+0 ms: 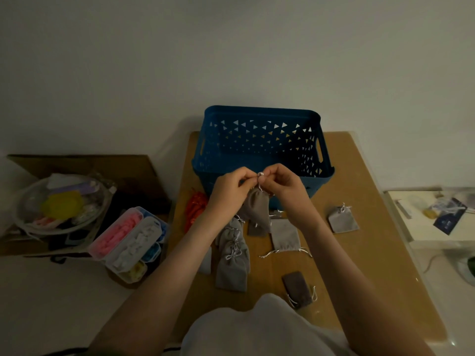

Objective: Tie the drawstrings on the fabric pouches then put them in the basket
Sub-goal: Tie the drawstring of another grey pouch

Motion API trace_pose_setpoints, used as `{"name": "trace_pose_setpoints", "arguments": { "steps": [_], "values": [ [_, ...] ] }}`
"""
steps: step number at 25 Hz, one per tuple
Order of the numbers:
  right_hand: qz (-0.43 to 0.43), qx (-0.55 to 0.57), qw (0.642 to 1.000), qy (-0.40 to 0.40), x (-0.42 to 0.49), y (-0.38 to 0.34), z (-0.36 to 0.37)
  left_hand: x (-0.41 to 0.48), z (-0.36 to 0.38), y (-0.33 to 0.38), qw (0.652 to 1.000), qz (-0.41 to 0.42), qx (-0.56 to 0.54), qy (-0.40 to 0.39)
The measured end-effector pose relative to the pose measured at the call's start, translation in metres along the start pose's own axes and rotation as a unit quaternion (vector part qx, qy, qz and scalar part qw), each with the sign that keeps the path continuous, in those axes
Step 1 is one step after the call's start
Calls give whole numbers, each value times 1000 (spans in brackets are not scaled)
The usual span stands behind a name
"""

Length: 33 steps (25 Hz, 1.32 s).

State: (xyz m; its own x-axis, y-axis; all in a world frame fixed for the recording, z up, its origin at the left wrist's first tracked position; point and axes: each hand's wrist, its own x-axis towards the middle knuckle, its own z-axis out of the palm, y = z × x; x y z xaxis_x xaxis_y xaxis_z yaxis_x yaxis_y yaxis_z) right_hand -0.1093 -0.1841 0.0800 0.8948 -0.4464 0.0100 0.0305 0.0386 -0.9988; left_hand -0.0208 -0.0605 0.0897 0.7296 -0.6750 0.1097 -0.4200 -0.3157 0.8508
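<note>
**Low light, bare wall at my work table**

A plain pale wall point(231, 47) fills the upper half of my view, grey in the dim light. Below it stands my tan wooden table point(359, 201), its far end close to the wall. On my left, an open brown cardboard box point(133, 167) lies on a pale surface point(51, 304); on my right, a white unit point(411, 242) stands just beside the table

Left hand point(231, 186), right hand point(285, 187) pinch drawstring point(260, 176) of grey pouch point(257, 209) before blue basket point(259, 147).
</note>
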Motion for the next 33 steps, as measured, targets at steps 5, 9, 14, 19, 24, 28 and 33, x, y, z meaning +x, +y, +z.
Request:
{"name": "trace_pose_setpoints", "arguments": {
  "steps": [5, 9, 14, 19, 24, 28, 33],
  "values": [
    [-10, 5, 1000, 21, 3, 7, -3, -3, -2, 4, 997, -17, -35, -71],
    [-27, -25, 999, 15, 5, 2, -7, -8, 4, 7, 993, -29, -72, -83],
    [-13, -116, 993, -5, 8, 0, -7, -3, 10, 1, 991, -82, -103, -5],
    [50, -180, 982, -26, 7, 5, -13, -2, 0, 4, 969, -100, -226, -5],
    [69, -93, 986, -119, 1, 3, -18, -3, -8, 17, 939, -112, -319, -62],
    [56, -49, 985, -159, -6, -1, -17, 0, -9, 19, 943, -130, -301, -55],
    [63, -74, 983, -154, -4, -4, -9, 2, 0, 7, 978, -115, -174, 8]
  ]
}}
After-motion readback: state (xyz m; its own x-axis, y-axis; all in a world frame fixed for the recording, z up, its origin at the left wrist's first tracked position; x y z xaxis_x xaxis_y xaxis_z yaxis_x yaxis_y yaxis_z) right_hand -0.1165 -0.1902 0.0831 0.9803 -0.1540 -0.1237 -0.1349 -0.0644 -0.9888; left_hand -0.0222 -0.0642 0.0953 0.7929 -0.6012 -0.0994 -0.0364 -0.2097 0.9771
